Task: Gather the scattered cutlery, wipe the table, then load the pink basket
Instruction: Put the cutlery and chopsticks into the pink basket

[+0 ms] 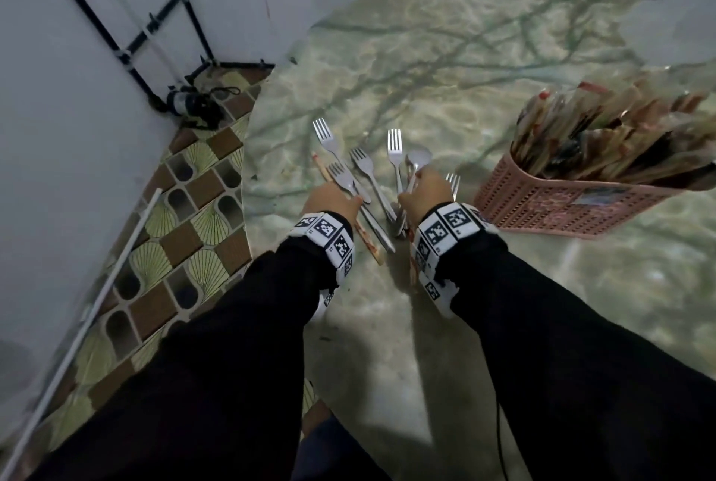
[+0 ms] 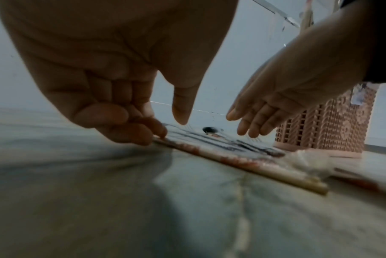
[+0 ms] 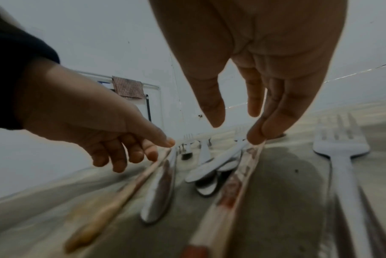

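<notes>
Marble table (image 1: 484,65): forks (image 1: 364,166), pink basket (image 1: 542,205).

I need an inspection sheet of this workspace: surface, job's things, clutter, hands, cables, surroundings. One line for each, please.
Surface: marbled table, round-edged, bare at the far side.
Job's things: forks and a spoon bunched between the hands; pink basket at the right, already holding wrapped chopsticks.
Clutter: two wrapped chopstick pairs lying among the cutlery.
Hands: left hand with fingers curled, touching a chopstick wrapper; right hand with straight fingers against the pile.
Cables: black cable fixed along the wall.
Surroundings: patterned floor tiles, white wall, checked cloth hanging.
</notes>
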`<state>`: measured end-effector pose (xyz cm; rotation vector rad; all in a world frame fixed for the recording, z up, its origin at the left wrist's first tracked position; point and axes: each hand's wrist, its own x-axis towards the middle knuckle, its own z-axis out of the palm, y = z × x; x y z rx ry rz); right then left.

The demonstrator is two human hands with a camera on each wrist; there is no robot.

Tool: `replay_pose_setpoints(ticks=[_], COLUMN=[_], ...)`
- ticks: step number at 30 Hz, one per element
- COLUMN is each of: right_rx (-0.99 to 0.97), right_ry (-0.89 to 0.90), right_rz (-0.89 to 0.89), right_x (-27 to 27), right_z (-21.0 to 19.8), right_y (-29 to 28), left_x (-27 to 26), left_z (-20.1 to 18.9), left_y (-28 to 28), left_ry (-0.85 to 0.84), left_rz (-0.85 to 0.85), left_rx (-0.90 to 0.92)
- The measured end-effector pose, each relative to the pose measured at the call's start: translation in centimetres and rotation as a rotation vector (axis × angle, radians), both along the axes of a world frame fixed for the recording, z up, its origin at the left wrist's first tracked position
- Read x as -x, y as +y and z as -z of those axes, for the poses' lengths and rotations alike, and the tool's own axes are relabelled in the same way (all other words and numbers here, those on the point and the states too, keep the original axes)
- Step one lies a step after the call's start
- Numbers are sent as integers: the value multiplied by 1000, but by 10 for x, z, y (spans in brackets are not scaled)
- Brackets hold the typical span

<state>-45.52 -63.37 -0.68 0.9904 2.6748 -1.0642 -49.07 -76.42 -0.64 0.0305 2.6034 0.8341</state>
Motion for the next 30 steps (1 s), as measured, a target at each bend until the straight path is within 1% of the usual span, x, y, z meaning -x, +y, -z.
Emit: replay_pose_setpoints(ticks=[4,10,12,13,16,18,19,21,23,26,30], right_rx=[-33,4,-16,-70,-336,-483,-526,-567,-482,-183,125], right_ry=[-26,23,27,31,41,-27,-74,-136,-166,-142,76], right_rz=[-9,15,-11,-49,-235,-367,-410,-440,-420,-307,-130], right_x=[8,11,9,8,5,9,12,19,22,23,24], right_z=[10,18,16,16,12,13,13,14,11,8,3], right_y=[3,10,11,10,-1,-10,-13,-15,-14,-8,6], left_x=[5,10,12,14,16,18,18,17,18,20,25], left_z=[8,13,14,14,13,12,11,9,7,7,5], left_y=[-1,0,0,1,3,5,7,10,11,11,13], left_ry=[-13,-43,-48,-45,-21,-16,-14,-23,-45,-86,-58], left_rz=[6,51,69,83,104,90,84,75,81,60,-14], left_rx=[-7,-34,-29,-21,-2,-14,-15,-14,-17,-60,-201])
